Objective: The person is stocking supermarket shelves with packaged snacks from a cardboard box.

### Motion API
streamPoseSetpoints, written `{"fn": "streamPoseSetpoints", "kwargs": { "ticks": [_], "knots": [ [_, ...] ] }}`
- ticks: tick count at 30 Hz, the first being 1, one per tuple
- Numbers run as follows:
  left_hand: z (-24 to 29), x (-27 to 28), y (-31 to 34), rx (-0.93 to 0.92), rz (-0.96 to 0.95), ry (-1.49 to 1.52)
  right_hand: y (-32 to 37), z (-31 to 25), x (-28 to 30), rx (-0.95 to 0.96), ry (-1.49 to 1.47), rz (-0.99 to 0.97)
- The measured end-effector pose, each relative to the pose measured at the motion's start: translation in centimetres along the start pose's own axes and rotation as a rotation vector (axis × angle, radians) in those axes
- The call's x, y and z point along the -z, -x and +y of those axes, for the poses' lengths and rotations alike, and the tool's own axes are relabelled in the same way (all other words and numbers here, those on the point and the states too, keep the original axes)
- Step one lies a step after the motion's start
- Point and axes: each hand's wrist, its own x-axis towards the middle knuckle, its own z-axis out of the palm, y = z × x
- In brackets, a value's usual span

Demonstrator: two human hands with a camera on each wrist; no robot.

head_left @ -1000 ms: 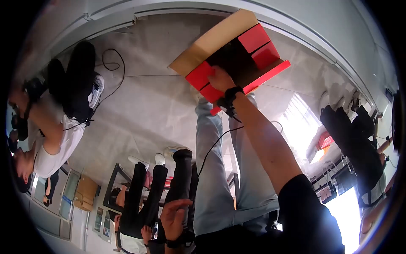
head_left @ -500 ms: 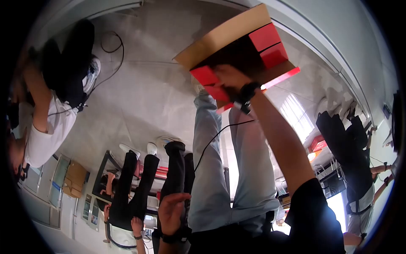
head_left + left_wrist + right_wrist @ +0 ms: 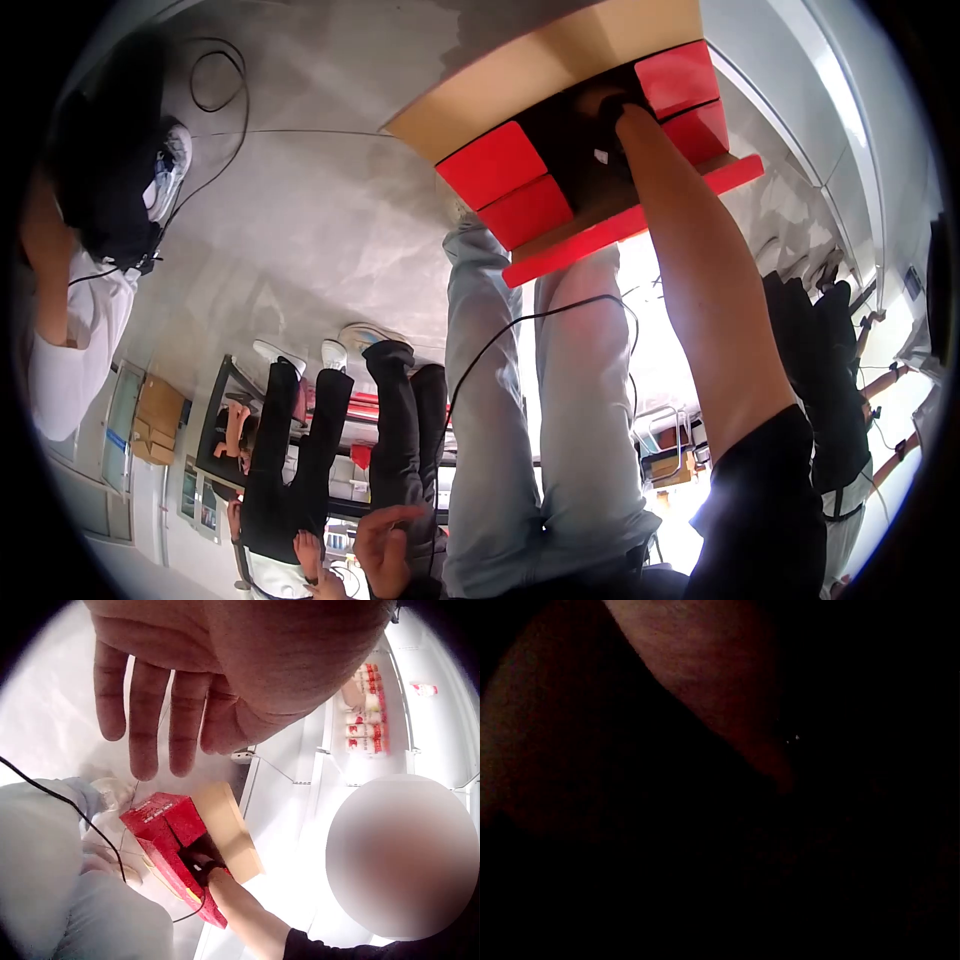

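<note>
A red cardboard box (image 3: 500, 165) stands with its top flaps spread, one long flap showing bare brown board. My right arm reaches down through the opening, and the wrist is inside. In the right wrist view the interior is nearly black; only part of my right hand (image 3: 712, 667) shows, and I cannot tell what its fingers hold. My left hand (image 3: 217, 675) hangs away from the box with fingers loosely extended and nothing in them. The same box (image 3: 165, 817) appears below that hand in the left wrist view.
White shelving with several red-and-white packages (image 3: 366, 739) stands beside the box. A black cable (image 3: 500, 355) runs across my legs (image 3: 490, 400). Another person in a white shirt (image 3: 75, 360) is at the left, and more people stand behind me.
My right hand has gone from the box's near-left flap over to the right and deep into the opening. The box now appears larger and closer; the left hand stays low and relaxed.
</note>
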Motion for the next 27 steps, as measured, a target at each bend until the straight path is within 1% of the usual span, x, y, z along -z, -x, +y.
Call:
{"fn": "streamPoseSetpoints", "kwargs": {
  "ticks": [2,6,8,12,15,21,24,27],
  "knots": [
    [0.3,0.5,-0.1,0.051,-0.033,-0.010,-1.1,0.0,-0.9,0.009,0.070,0.048],
    [-0.3,0.1,-0.6,0.004,-0.039,0.022,-1.2,-0.7,0.9,0.006,0.165,0.105],
    [-0.5,-0.3,-0.7,0.010,-0.045,0.035,-1.4,-0.6,1.6,0.004,0.191,0.119],
    [-1.1,-0.5,-0.7,0.014,-0.054,0.017,-1.5,-0.8,2.2,0.009,0.236,0.131],
    [-1.7,-1.0,-1.1,-0.030,0.017,0.041,-1.5,-1.1,2.2,0.015,0.259,0.131],
    [-1.7,-0.7,-1.1,-0.027,0.028,0.070,-1.5,-1.7,2.4,0.021,0.289,0.134],
    [-0.3,-0.2,-1.0,0.025,-0.056,0.034,-1.5,-1.6,2.7,0.020,0.302,0.132],
    [-0.1,-0.2,-1.1,0.025,-0.057,0.056,-1.3,-1.7,2.9,0.016,0.325,0.137]
  ]
}}
